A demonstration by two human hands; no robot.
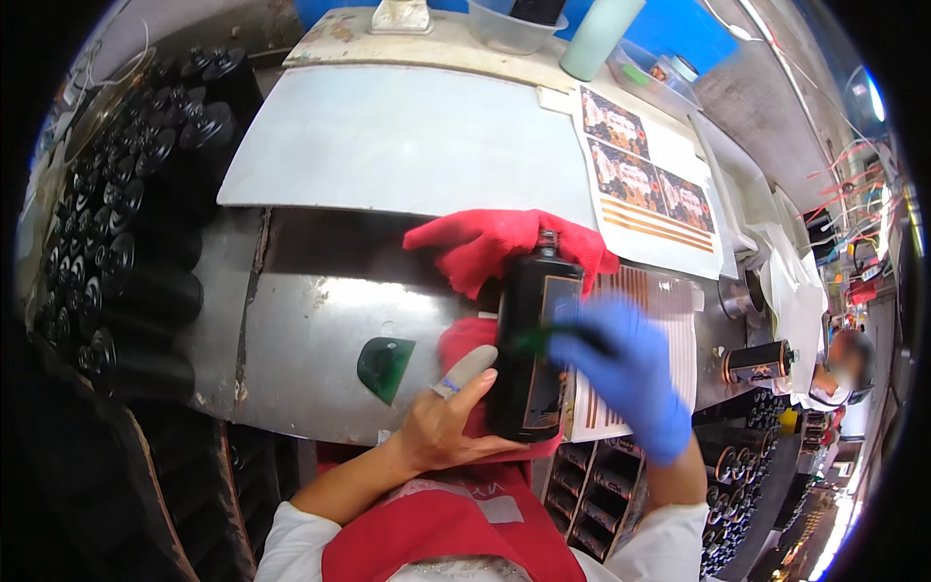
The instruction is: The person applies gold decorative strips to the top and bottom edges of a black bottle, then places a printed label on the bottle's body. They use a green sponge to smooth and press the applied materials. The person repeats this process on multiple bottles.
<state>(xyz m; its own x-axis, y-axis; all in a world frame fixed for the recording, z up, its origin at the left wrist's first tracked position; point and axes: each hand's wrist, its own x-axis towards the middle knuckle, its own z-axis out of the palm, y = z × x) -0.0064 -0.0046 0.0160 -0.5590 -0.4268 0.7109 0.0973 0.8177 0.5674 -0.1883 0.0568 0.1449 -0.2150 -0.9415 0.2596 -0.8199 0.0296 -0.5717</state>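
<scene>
A black glass bottle (514,388) with an orange-lined label panel lies with its neck pointing away from me. My left hand (441,422) grips its lower left side; a pale finger cot covers one finger. In a blue glove, my right hand (621,369) is over the bottle's right side. It holds a dark green scraper (531,339) against the bottle's front, blurred by motion. Red cloth (495,238) is bunched behind and under the bottle. Left of my left hand, another flat green scraper (386,367) rests on the metal table (301,359).
Many black bottles (145,272) stack at the left. A white board (407,131) spans the table's back, with printed sheets (650,184) and a striped label sheet (630,301) to the right. Another labelled bottle (756,364) lies at the right edge. A person (839,373) is farther right.
</scene>
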